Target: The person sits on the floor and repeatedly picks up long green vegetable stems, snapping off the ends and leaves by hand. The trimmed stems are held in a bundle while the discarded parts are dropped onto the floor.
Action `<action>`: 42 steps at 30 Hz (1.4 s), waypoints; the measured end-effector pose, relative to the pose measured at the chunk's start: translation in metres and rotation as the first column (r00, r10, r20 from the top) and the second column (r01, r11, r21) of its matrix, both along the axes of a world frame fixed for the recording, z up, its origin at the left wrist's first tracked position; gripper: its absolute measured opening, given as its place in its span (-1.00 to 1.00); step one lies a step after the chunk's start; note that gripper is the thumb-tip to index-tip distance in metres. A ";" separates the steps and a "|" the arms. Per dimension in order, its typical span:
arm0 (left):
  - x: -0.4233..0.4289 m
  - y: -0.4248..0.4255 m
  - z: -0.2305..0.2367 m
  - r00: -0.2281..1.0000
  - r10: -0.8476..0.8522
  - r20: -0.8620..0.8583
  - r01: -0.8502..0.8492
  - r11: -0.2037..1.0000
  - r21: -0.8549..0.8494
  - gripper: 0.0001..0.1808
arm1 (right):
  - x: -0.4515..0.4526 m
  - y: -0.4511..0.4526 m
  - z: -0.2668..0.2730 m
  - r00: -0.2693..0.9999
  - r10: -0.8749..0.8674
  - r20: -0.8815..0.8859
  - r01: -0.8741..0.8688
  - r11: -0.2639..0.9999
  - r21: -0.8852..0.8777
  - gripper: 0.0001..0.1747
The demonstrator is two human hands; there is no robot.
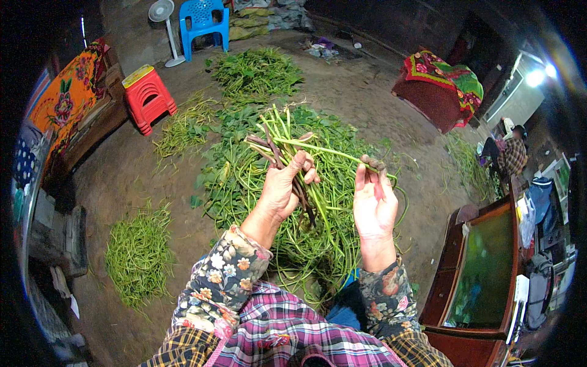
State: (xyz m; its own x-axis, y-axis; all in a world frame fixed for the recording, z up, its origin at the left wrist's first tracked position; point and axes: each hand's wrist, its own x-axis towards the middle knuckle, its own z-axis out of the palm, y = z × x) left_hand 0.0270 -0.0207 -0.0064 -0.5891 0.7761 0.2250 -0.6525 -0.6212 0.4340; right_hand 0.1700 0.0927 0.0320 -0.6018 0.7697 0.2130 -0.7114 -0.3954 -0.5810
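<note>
My left hand (283, 190) is closed around a loose bunch of cut stems (276, 147), some pale green and some dark purple-brown. One long green stem (332, 151) runs from that bunch across to my right hand (377, 202). The right thumb and fingertips pinch it near its far end, and the palm faces me. Below both hands spreads a large heap of leafy green vines (238, 183), reaching almost to my lap. A smaller pile of leafless green stems (140, 257) lies on the floor to the left.
Beyond the heap lie more leafy greens (259, 73) and yellowish stems (183, 130). Stacked red plastic stools (149, 98), a blue plastic chair (204, 27) and a pedestal fan (170, 36) stand behind. On the right are a glass-fronted wooden cabinet (486, 270), a cloth-covered object (433, 91) and another person (511, 153).
</note>
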 end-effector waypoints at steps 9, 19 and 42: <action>-0.022 -0.015 0.006 0.996 0.072 -0.056 -0.074 0.997 -0.034 -0.33 | -0.003 -0.012 -0.023 0.892 0.100 0.441 -0.193 0.966 0.170 -0.75; -0.036 -0.028 0.011 0.988 0.118 -0.100 -0.118 0.993 0.007 -0.39 | 0.014 0.015 -0.038 0.969 0.220 0.115 -0.209 0.973 -0.097 -0.79; -0.007 -0.016 0.029 0.967 0.015 -0.254 -0.030 0.998 -0.055 -0.11 | -0.001 -0.024 -0.016 0.966 0.237 0.100 -0.230 0.970 -0.077 -0.80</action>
